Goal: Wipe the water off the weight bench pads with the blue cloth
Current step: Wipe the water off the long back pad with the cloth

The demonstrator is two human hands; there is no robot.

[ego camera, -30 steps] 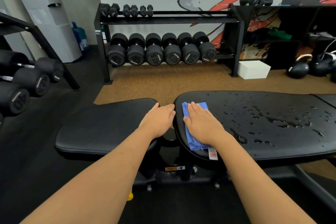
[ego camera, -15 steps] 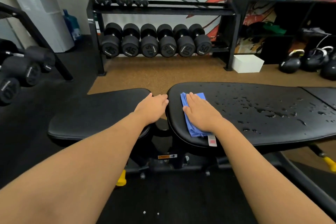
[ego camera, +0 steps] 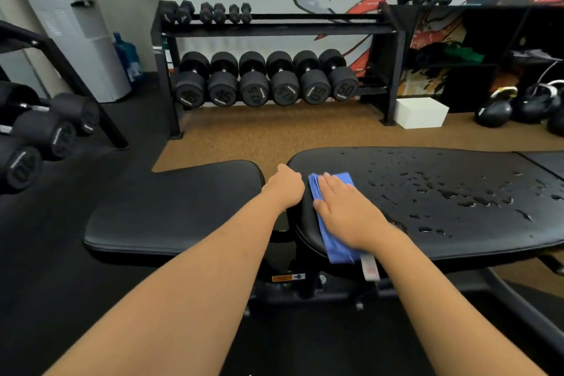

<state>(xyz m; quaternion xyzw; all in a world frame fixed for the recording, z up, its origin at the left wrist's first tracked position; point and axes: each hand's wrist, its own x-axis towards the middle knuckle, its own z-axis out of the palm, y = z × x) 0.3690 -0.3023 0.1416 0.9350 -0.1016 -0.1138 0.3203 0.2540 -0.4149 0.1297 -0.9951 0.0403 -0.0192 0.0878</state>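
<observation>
Wet gym back pad (ego camera: 457,241): my right grip (ego camera: 345,210) flat on blue cloth (ego camera: 338,249), left grip (ego camera: 285,185) curled, hold unclear; I fear smearing droplets (ego camera: 457,195).
</observation>
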